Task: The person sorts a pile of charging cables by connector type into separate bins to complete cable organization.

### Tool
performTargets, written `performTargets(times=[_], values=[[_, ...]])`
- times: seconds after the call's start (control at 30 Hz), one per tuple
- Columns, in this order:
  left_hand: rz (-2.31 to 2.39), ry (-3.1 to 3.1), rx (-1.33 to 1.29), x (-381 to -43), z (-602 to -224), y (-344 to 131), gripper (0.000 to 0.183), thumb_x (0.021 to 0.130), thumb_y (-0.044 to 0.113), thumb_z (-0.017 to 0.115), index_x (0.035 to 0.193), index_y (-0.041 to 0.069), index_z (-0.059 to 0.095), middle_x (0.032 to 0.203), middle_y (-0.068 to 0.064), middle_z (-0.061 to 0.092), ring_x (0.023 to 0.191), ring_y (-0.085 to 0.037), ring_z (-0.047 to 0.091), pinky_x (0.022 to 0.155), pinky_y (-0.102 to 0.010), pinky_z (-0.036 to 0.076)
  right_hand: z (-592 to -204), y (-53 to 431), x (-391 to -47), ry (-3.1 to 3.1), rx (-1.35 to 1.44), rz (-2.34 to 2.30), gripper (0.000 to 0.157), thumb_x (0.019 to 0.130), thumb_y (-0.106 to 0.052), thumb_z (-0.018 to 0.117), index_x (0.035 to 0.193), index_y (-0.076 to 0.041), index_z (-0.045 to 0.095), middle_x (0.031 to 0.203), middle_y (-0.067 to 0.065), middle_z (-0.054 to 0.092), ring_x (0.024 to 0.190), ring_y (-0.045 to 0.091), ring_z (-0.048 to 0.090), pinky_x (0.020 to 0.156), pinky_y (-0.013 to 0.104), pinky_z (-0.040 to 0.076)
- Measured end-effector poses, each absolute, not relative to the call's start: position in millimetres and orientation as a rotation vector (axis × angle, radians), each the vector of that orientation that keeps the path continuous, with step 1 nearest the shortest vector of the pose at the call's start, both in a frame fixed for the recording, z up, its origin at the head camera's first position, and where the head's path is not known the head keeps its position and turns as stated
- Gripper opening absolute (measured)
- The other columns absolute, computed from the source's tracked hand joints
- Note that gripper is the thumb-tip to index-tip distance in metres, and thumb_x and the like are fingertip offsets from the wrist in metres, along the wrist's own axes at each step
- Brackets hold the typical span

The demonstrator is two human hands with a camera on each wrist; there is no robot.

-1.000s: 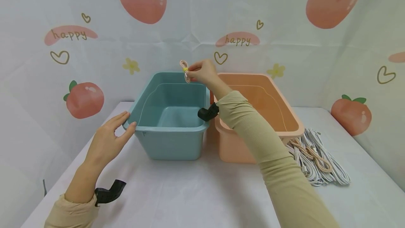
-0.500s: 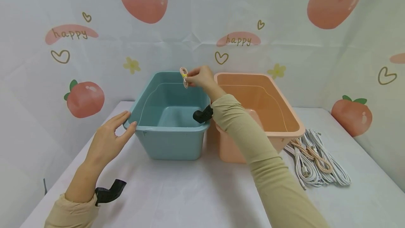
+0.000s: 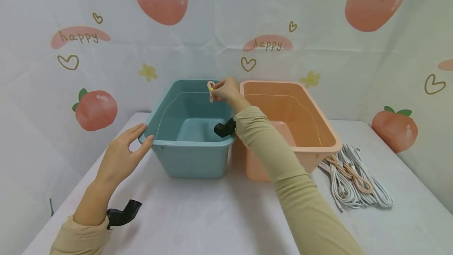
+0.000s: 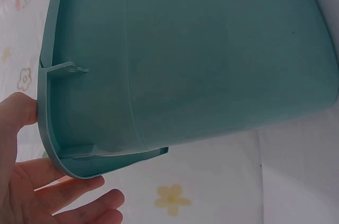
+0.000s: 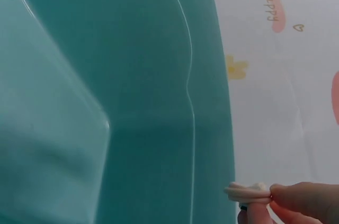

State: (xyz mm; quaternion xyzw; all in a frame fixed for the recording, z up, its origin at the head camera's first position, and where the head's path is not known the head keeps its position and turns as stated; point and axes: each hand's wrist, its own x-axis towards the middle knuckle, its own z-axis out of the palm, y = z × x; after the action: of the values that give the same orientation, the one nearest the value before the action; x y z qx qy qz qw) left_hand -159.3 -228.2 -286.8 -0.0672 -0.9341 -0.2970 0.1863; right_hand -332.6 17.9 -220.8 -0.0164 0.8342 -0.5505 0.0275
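My right hand (image 3: pixel 228 91) pinches a small coiled cable (image 3: pixel 211 92), pale pink with a yellow tie, over the far right part of the blue bin (image 3: pixel 192 144). In the right wrist view the coil (image 5: pixel 247 194) sits between thumb and fingertips. My left hand (image 3: pixel 120 156) rests on the near left corner of that bin, fingers mostly straight. The left wrist view shows the thumb against the rim (image 4: pixel 45 123) and the fingers spread around the corner. No cable shows in the visible part of the blue bin.
An orange bin (image 3: pixel 293 150) stands just right of the blue one, partly hidden by my right sleeve. Beside it on the white table (image 3: pixel 212 219) lies a pile of white cables (image 3: pixel 373 188) with a tan cable (image 3: pixel 350 174) on top. A printed cloth hangs behind.
My right hand has come down with the coiled cable, from above the blue bin's far rim to just below it, and a little to the right. My left hand stays put.
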Motion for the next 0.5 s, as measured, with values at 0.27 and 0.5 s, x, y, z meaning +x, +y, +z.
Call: performTargets(times=[0.27, 0.5], values=[[-0.839, -2.626, -0.191, -158.8, -287.1, -228.3, 0.056, 0.094, 0.038, 0.050, 0.138, 0.003, 0.044, 0.142, -0.022, 0.044, 0.130, -0.045, 0.039, 0.097, -0.066, 0.036, -220.5, 21.1, -332.9, 2.616, -0.014, -1.518, 0.031, 0.086, -0.007, 0.063, 0.116, -0.002, 0.063, 0.132, 0.013, 0.052, 0.116, 0.028, 0.055, 0.083, 0.030, 0.055], [-0.836, -2.629, -0.187, -158.7, -287.7, -228.3, 0.057, 0.094, 0.038, 0.050, 0.138, 0.003, 0.044, 0.142, -0.022, 0.044, 0.130, -0.045, 0.039, 0.097, -0.065, 0.036, -218.1, 23.1, -328.5, 2.509, -0.086, -1.482, 0.038, 0.088, -0.013, 0.062, 0.125, -0.004, 0.057, 0.140, 0.011, 0.044, 0.129, 0.029, 0.046, 0.101, 0.040, 0.046]])
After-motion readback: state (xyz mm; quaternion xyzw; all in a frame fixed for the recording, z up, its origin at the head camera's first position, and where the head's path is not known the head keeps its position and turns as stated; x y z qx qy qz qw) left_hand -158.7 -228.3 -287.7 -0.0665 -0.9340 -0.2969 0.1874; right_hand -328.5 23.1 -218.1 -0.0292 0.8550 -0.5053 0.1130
